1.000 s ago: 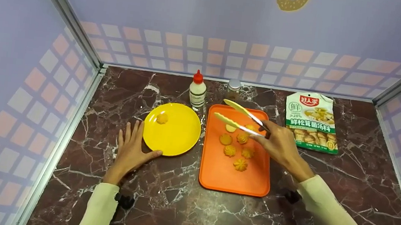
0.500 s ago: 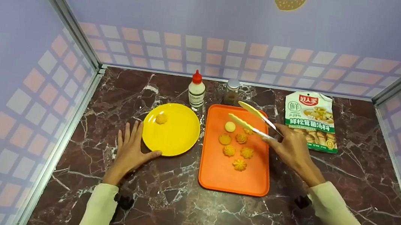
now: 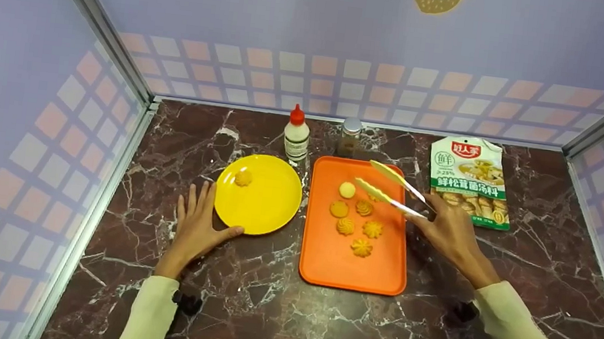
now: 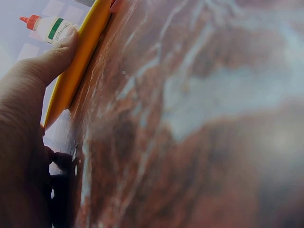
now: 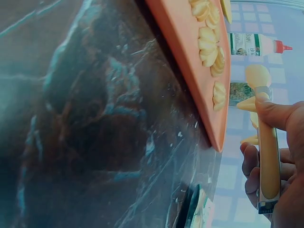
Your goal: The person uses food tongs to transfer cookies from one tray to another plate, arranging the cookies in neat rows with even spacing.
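Dark reddish-brown marbled bench (image 3: 262,318); on it, left to right: yellow plate (image 3: 266,205), red-capped bottle (image 3: 296,141), lidded jar (image 3: 350,138), orange tray (image 3: 347,270), green-and-white packet (image 3: 468,180).

Lilac walls (image 3: 11,79) with pink and white checks (image 3: 321,87) enclose the dark, veined desk (image 3: 245,316) left, right and far; a doughnut print (image 3: 426,0) marks the far wall (image 3: 325,18), grey trim (image 3: 93,12) the corners.
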A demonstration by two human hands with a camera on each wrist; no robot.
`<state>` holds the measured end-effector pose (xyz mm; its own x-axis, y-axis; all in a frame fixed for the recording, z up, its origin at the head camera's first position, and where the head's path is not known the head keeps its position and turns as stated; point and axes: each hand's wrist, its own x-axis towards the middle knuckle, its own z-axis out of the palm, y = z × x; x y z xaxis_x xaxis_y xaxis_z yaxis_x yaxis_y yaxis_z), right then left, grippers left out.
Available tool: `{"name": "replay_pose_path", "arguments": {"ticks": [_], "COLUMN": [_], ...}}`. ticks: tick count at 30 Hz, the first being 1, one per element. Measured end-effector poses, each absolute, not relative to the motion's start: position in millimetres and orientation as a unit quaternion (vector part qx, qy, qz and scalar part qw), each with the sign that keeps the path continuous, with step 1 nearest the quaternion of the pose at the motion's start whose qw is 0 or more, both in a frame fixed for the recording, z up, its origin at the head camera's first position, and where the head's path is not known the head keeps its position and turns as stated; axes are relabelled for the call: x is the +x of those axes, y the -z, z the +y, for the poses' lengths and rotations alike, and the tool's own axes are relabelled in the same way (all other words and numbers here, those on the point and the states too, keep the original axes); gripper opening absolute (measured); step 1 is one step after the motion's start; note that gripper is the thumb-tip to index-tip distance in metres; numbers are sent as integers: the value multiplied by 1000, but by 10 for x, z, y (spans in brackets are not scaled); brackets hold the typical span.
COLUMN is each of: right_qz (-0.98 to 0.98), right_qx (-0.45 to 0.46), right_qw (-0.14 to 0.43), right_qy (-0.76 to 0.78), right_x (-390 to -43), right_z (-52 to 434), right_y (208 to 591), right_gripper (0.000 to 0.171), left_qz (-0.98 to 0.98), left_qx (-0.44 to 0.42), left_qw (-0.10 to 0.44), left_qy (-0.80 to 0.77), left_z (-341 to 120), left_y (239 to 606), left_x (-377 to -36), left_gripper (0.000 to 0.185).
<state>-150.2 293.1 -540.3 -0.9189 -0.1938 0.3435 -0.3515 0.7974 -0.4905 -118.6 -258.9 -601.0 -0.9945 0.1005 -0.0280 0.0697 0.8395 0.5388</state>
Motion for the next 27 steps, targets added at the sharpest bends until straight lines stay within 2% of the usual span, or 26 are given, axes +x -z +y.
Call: {"name": "replay_pose_path", "arguments": {"ticks": [6,27], "right_qz": [-940,-952], "right_qx": [151,144], "right_qw": [138,107], "right_qy": [-273,-249], "right_x": [-1476,-1442], "right_z": [2990,3112], "right_y": [5453,5473], "right_gripper": [56,56], "left_qz": [959,959], "left_qx": [45,46], "left_qw": [29,27], "left_qy": [-279,-280], "left_z": [-2589,-2595], "left_y": [6006,6016], "left_x": [-1185,-1190], "left_gripper": [136,136]}}
